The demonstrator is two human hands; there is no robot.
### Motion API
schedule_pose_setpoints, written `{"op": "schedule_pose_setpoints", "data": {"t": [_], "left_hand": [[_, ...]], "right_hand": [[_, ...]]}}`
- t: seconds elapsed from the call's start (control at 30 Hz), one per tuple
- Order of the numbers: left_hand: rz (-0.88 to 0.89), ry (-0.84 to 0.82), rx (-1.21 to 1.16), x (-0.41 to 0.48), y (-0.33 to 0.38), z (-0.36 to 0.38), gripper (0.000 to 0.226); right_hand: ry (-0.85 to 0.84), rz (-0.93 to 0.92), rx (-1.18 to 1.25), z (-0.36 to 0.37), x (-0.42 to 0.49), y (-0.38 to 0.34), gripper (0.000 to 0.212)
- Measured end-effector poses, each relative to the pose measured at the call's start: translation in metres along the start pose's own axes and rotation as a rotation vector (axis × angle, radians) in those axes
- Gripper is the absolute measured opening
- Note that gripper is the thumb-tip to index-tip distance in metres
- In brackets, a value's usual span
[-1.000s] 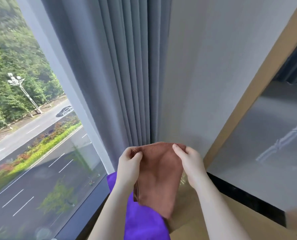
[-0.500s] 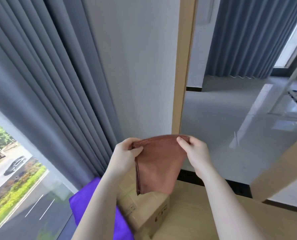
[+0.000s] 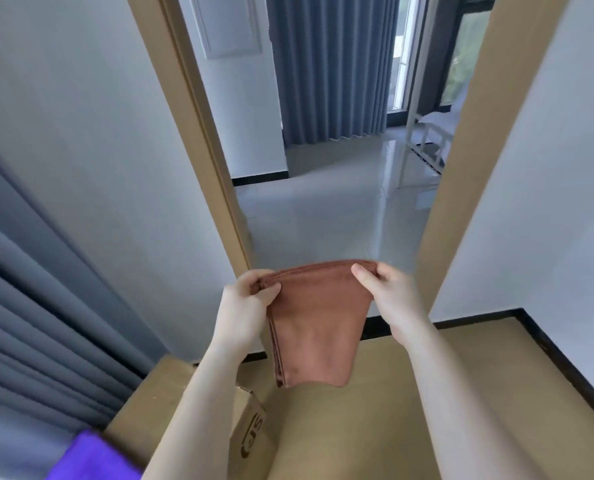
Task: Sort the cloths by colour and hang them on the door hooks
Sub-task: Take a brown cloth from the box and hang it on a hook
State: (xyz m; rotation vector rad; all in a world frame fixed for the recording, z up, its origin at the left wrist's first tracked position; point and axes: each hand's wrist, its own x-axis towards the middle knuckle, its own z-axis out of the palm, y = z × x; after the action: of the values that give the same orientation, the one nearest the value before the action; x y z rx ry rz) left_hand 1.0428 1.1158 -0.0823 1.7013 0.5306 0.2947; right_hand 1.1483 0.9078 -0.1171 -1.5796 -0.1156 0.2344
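Left hand [image 3: 245,306] and right hand [image 3: 390,299] each pinch top corner of folded brown cloth [image 3: 318,320], stretched between them, hanging below; purple cloth [image 3: 91,459] low left of left hand; no hooks visible; risk: folded layers slipping from light pinch

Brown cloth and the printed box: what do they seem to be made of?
The brown cloth looks like soft microfibre or terry, matte: it hangs limp in folded layers, with a stitched hem on top. The box looks like plain cardboard, matte tan, with a bent flap and dark print on its side.
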Motion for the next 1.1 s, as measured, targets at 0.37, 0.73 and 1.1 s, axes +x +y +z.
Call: {"op": "schedule_pose_setpoints", "data": {"t": [0.37, 0.73, 1.1], "left_hand": [[0.149, -0.31, 0.01, 0.026, 0.036, 0.079, 0.017], [0.395, -0.628, 0.186, 0.029, 0.059, 0.141, 0.023], [0.287, -0.787, -0.048, -0.017, 0.066, 0.228, 0.021]], "right_hand": [[0.411, -0.071, 0.054, -0.066, -0.035, -0.021, 0.01], [0.675, -0.084, 0.045, -0.11, -0.065, -0.029, 0.01], [0.905, -0.07, 0.089, -0.188, -0.122, -0.016, 0.012]]}}
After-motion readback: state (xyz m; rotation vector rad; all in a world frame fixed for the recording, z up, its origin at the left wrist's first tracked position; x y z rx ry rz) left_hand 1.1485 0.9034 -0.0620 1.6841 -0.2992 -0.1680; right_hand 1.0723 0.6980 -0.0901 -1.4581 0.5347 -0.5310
